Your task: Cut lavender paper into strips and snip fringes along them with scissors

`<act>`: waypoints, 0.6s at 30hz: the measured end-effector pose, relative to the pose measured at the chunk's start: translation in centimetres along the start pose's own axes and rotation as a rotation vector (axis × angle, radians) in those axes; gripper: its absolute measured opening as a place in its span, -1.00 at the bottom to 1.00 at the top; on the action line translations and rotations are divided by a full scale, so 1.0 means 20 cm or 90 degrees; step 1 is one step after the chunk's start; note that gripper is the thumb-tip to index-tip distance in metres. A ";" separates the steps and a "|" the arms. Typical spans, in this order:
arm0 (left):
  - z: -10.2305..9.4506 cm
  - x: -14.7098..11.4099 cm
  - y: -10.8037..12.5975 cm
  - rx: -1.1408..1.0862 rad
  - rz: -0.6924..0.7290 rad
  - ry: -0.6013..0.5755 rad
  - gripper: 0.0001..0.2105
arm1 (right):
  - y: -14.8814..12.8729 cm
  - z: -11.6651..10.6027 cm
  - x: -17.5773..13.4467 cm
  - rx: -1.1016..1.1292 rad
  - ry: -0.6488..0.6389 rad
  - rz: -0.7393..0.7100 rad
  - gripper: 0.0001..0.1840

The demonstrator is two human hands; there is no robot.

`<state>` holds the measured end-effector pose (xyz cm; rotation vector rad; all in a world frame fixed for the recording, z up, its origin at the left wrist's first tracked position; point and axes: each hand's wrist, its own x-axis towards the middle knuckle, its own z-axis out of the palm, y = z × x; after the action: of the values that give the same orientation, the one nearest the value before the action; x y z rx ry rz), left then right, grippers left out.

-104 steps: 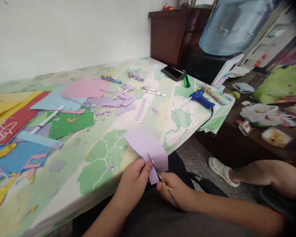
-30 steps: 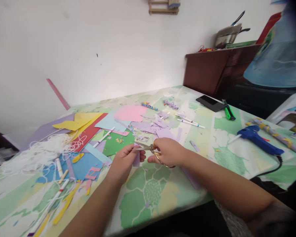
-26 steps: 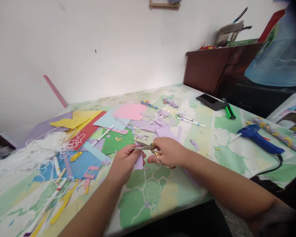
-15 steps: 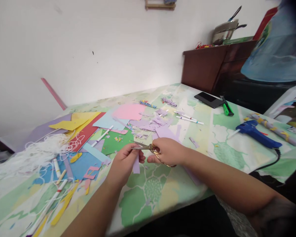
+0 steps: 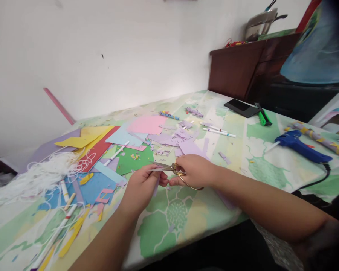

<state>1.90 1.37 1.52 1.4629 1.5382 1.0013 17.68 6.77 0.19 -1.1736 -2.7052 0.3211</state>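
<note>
Take the scissors (image 5: 173, 168) as the centre of your dial, twelve pointing away from you. Your right hand (image 5: 196, 171), at three o'clock, is closed on their handles, and the blades stand slightly parted; your left hand (image 5: 139, 186), at eight, pinches a narrow purple strip (image 5: 156, 186) between thumb and fingers, its lower end dangling just below the blades. The blade tips lie right over your left thumb and fingertips, so a nick looks the likeliest mishap should you close them without drawing those fingers back. A loose pinch could let so thin a strip twist and cut crooked. Beneath you spreads a green-and-white floral tablecloth (image 5: 214, 222), strewn with purple scraps (image 5: 182, 136) at twelve, tangled white string (image 5: 51, 171) at nine and a blue glue gun (image 5: 305, 147) near three. Beyond, a dark cabinet (image 5: 234, 69) stands at one against a pale wall (image 5: 130, 56).
</note>
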 end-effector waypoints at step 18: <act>0.01 0.02 -0.03 -0.064 -0.078 0.034 -0.79 | 0.01 -0.03 0.02 -0.083 -0.035 0.014 -0.45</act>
<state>1.79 1.69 0.84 1.2669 1.5724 1.0366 17.74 7.27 0.68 -1.2465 -2.7998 0.1851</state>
